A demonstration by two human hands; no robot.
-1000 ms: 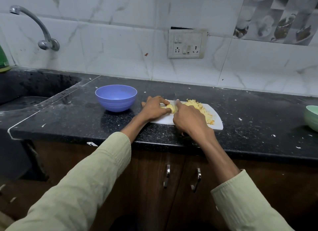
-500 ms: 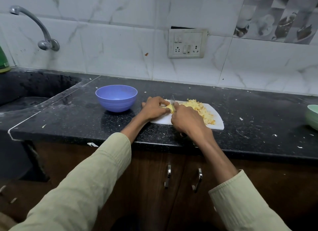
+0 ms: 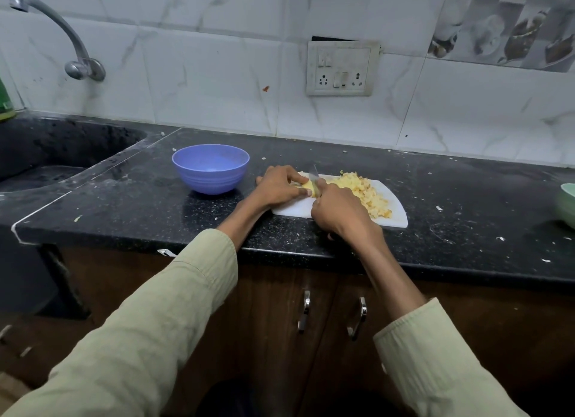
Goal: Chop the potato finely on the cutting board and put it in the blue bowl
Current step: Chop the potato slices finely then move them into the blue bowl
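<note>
Head view: knife (image 3: 315,171) now lifted; right hand (image 3: 337,211) grips it, left hand (image 3: 281,188) pins remaining potato (image 3: 309,188) on cutting board (image 3: 395,209). Chopped pile (image 3: 364,192) at 3 o'clock; blue bowl (image 3: 210,168) unfilled.

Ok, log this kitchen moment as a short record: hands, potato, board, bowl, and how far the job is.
left hand: grips the uncut potato piece on the board
right hand: holds the knife, blade at the piece
cutting board: white, on the black counter
chopped potato: heaped on the board's right part
blue bowl: left of the board, no potato in it
progress: chopping not finished, nothing transferred
</note>
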